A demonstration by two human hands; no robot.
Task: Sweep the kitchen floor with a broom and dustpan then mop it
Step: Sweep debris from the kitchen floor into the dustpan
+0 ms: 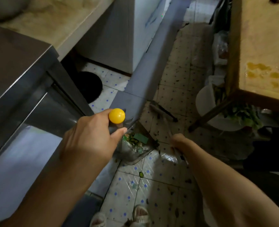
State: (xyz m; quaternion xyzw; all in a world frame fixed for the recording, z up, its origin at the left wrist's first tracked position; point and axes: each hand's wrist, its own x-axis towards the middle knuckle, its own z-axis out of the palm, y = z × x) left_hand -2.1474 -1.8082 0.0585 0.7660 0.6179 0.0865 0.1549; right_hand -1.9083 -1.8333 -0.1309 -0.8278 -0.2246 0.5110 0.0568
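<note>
Above the littered dustpan (132,148), left hand (87,138) fingers grip its yellow-knobbed handle (117,116); right hand (179,141) fingers hold the broom (161,110).

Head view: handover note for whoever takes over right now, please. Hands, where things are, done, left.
Left hand grips the yellow-capped dustpan handle.
Right hand grips the broom handle; broom head rests on the floor ahead.
Dustpan sits on the tiles, already holding swept scraps.
Left: debris still speckles the floor toward the table, one scrap lies near the feet. No mop in view; mopping not started.
</note>
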